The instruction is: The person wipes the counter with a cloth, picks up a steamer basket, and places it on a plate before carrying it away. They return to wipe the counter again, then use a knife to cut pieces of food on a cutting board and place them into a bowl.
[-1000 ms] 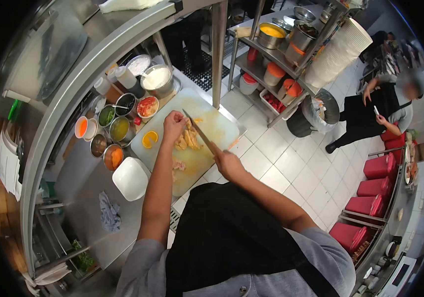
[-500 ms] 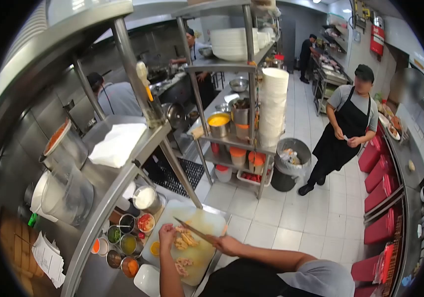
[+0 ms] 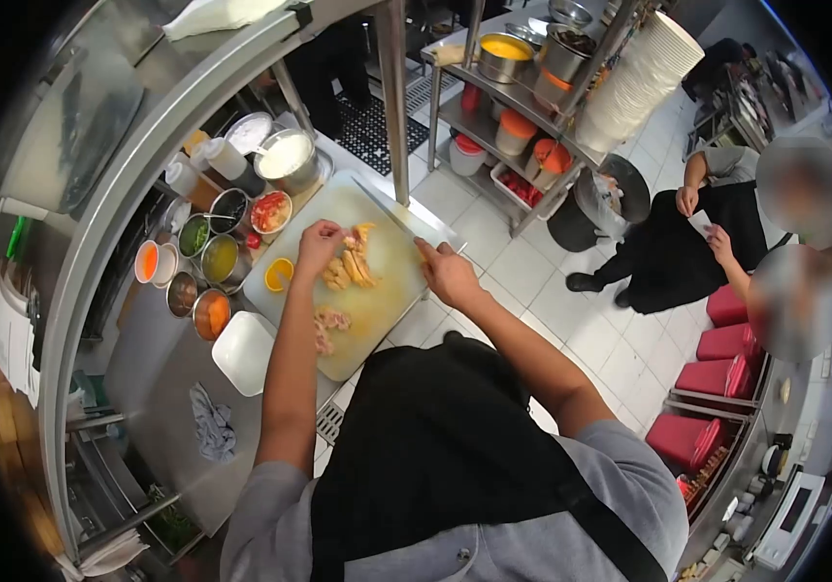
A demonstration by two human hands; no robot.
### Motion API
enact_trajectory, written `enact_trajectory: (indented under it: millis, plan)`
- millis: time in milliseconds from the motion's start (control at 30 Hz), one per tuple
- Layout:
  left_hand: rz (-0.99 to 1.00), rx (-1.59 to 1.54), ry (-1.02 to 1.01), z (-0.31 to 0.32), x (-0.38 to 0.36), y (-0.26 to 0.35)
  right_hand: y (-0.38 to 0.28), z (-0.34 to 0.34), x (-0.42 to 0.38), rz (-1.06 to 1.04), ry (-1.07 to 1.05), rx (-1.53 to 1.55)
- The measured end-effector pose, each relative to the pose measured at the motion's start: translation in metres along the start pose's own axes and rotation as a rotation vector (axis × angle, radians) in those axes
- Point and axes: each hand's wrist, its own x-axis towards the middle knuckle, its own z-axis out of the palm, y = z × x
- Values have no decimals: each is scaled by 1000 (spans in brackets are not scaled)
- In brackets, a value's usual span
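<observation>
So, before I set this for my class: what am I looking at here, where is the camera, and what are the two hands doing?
There is no machine here. A person wears a camera on the head, so the single view looks down over the chest and dark apron at both arms. The wide lens bends the edges.

On the steel counter lies a pale cutting board with cut pieces of chicken on it. The left hand presses on the chicken with its fingers. The right hand grips a knife, its blade pointing away across the board.

Beside the board stand small round pots of sauces and chopped vegetables, a white dish and a crumpled cloth. Another person in an apron stands on the tiled floor to the right.
</observation>
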Motion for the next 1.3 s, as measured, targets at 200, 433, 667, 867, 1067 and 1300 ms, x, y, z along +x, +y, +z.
enact_trajectory:
  millis: [200, 433, 667, 867, 1067, 1300]
  plan:
    - [-120, -185, -2, 3, 2, -13, -3, 41, 16, -162, 44, -193]
    - [-211, -499, 53, -15, -6, 9, -26, 9, 53, -179, 172, 10]
    - [-46, -701, -39, -36, -27, 79, -55, -15, 121, 93, -100, 941]
    - [-14, -721, -95, -54, -99, 81, -81, 3, 85, 83, -402, 1257]
    - [-48, -690, 1, -60, -158, 26, -109, 36, 36, 45, -477, 1053]
    - [13, -687, 28, -91, -214, 18, -154, 48, 17, 237, -621, 1307]
